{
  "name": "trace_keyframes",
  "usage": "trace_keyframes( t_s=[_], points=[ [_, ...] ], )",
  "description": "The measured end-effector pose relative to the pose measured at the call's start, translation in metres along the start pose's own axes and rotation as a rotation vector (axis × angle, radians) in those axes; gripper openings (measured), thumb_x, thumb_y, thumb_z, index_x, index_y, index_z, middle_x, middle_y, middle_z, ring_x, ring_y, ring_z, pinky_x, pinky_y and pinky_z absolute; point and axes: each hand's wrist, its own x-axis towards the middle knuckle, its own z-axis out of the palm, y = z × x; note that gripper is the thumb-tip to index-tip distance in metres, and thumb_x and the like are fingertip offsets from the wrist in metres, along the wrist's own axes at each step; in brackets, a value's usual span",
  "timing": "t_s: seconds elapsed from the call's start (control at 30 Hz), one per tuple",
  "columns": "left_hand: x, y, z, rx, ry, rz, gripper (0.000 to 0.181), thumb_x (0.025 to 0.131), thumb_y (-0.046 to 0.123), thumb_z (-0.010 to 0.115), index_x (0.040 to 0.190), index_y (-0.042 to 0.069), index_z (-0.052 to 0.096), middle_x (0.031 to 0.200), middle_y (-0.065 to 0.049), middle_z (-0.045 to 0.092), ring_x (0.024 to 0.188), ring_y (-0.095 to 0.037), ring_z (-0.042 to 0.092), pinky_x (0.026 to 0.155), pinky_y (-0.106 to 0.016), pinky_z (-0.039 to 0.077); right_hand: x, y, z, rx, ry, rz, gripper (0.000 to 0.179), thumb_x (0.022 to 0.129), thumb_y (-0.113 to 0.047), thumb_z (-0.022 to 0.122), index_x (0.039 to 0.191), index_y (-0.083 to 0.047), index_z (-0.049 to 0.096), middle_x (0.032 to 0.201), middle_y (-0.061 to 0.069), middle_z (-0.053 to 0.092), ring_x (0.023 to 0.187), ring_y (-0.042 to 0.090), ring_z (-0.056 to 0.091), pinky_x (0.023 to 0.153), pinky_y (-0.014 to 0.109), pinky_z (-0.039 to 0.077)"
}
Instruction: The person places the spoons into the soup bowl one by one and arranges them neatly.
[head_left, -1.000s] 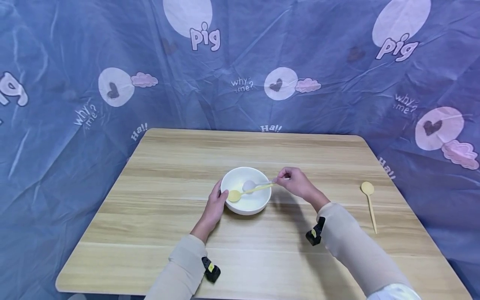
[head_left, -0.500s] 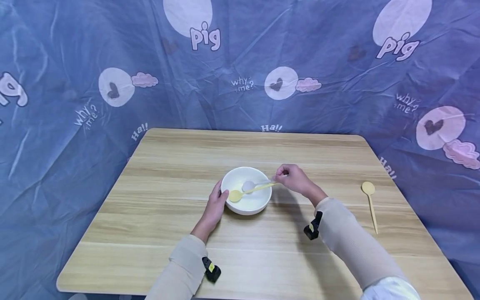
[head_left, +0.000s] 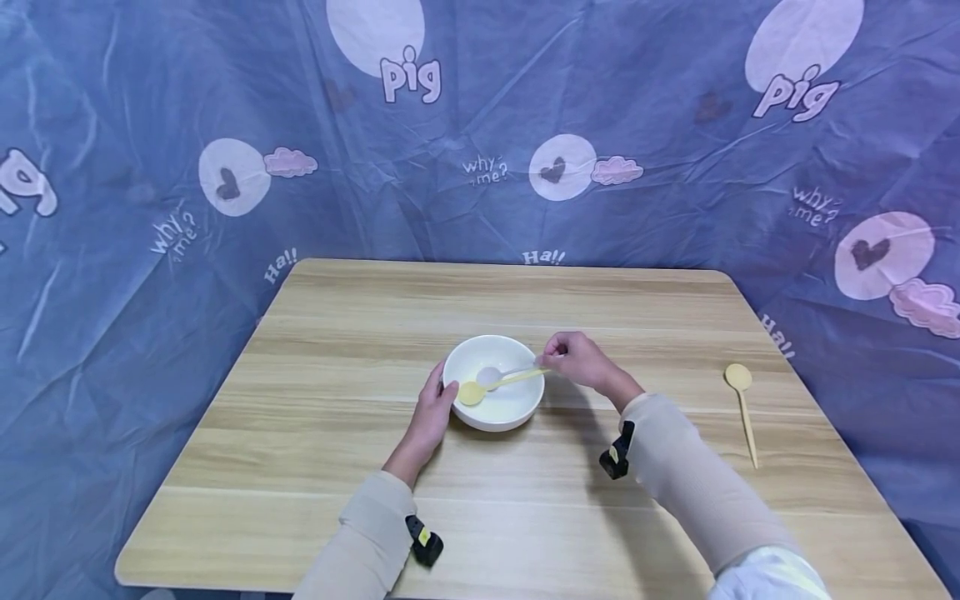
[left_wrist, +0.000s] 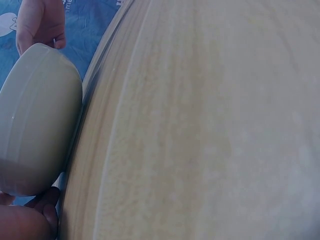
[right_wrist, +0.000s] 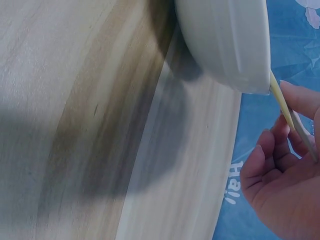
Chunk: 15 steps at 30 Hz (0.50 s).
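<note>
A white bowl (head_left: 501,412) stands mid-table. My left hand (head_left: 431,410) grips its left side, thumb at the rim and fingers around the outer wall; the left wrist view shows the bowl's wall (left_wrist: 42,120) above the fingers. Inside the bowl lie the heads of a pale yellow spoon (head_left: 472,393) and a light grey spoon (head_left: 489,377), close together. Over the right rim, my right hand (head_left: 581,360) pinches the grey spoon's handle (right_wrist: 304,136). The yellow handle (right_wrist: 281,101) runs across the rim right at those fingertips.
Another yellow spoon (head_left: 738,377) lies on the right side of the wooden table (head_left: 330,333), handle toward the near edge. A blue printed cloth (head_left: 420,200) hangs behind and beside the table. Black wrist cameras (head_left: 425,542) sit on both sleeves.
My right hand has shifted slightly left, and the grey spoon's head has slid left and a little nearer, toward the yellow one. The left hand keeps its grip on the bowl.
</note>
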Motion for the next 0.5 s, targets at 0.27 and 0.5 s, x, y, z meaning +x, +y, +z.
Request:
trace_keyframes(
  t_s=[0.27,0.5],
  points=[
    [0.0002,0.0004,0.0012,-0.004,-0.004,0.007,0.055,0.101,0.015,0.037,0.150,0.004,0.016,0.157,-0.015,0.016,0.144,-0.029,0.013,0.119,-0.042,0.013,0.0007,0.0010,0.0041,-0.005,0.011,0.026,0.013,0.083,-0.014,0.068,0.080,-0.005,0.060,0.072,0.001,0.054,0.067,0.013,0.047,0.056,0.021,0.040],
    [-0.0002,0.0017,0.0010,0.017,0.008,0.008,0.055,0.101,0.016,0.037,0.150,0.004,0.016,0.157,-0.014,0.015,0.145,-0.028,0.013,0.119,-0.042,0.013,-0.0005,0.0020,0.0004,0.015,0.034,-0.015,0.010,0.084,-0.011,0.065,0.085,-0.003,0.059,0.072,0.002,0.053,0.066,0.013,0.048,0.054,0.020,0.041]
  ],
)
